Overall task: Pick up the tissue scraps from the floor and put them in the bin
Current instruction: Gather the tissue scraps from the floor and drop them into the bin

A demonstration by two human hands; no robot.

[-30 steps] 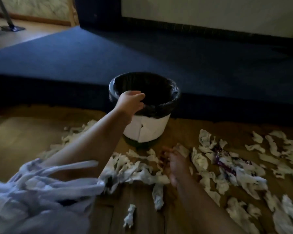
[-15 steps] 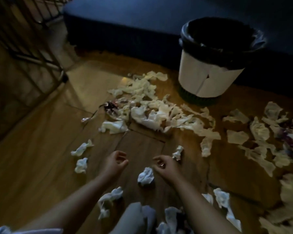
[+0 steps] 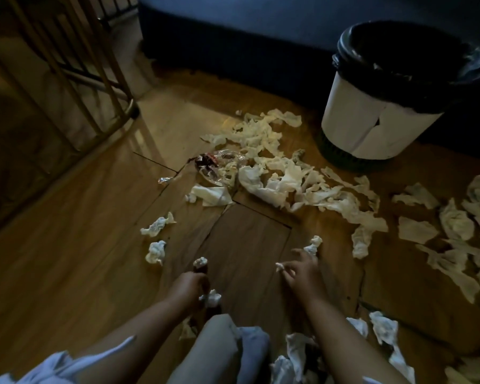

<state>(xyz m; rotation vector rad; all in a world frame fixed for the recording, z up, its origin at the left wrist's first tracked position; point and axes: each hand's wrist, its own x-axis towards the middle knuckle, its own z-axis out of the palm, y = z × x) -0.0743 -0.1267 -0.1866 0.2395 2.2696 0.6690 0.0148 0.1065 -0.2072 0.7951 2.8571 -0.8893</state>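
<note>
Both hands work low over the floor to gather scraps: the left hand closes around a crumpled tissue, the right hand pinches a small scrap. The bin stands far right.

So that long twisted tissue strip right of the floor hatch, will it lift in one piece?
Probably not cleanly. The long strip looks thin and limp, so it should droop and trail from a grip. It merges into the main pile, so neighbours may drag along. Its ragged edges suggest it tears easily.
</note>
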